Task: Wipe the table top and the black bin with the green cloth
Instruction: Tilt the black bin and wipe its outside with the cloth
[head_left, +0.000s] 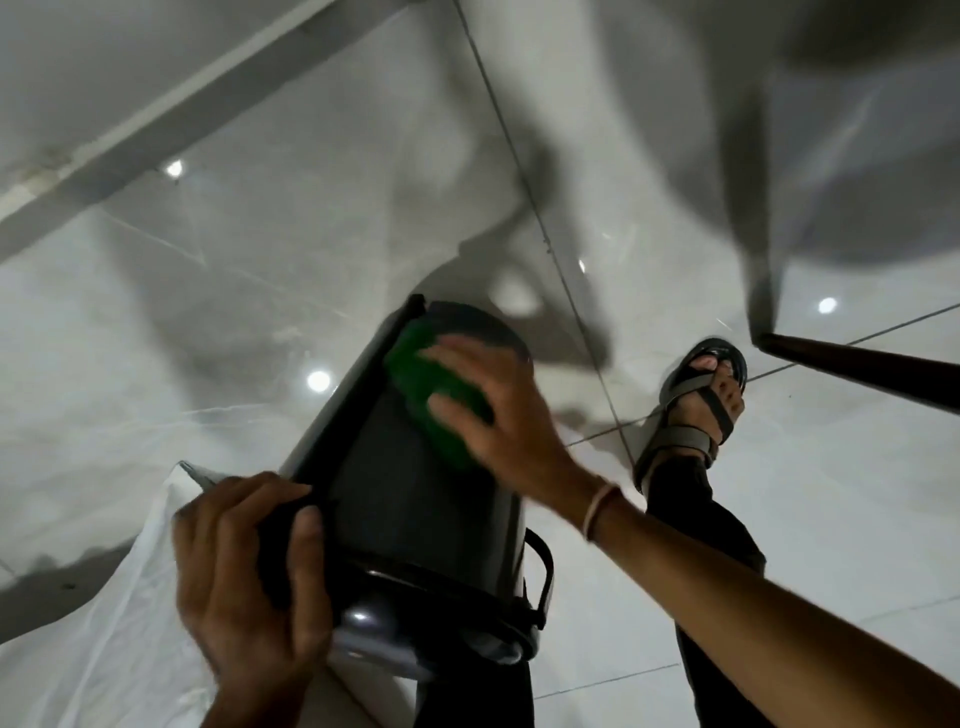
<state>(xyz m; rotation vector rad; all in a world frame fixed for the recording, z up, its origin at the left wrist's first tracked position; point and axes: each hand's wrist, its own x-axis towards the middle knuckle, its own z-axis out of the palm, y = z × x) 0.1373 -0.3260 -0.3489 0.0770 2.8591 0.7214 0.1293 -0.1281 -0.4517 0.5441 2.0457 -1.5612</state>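
Observation:
The black bin (405, 499) is tipped on its side in the lower middle of the view, its base pointing away from me. My left hand (249, 577) grips the bin near its rim and lid end. My right hand (498, 410) presses the green cloth (431, 395) flat against the bin's side near the base. The cloth is partly covered by my fingers. The table top is out of sight; only a dark table leg (857, 364) shows at the right.
Glossy pale floor tiles (208, 312) lie all around. A white plastic sheet or bag (104, 623) lies at lower left, under the bin's mouth. My foot in a grey sandal (696, 410) stands right of the bin, beside the table leg.

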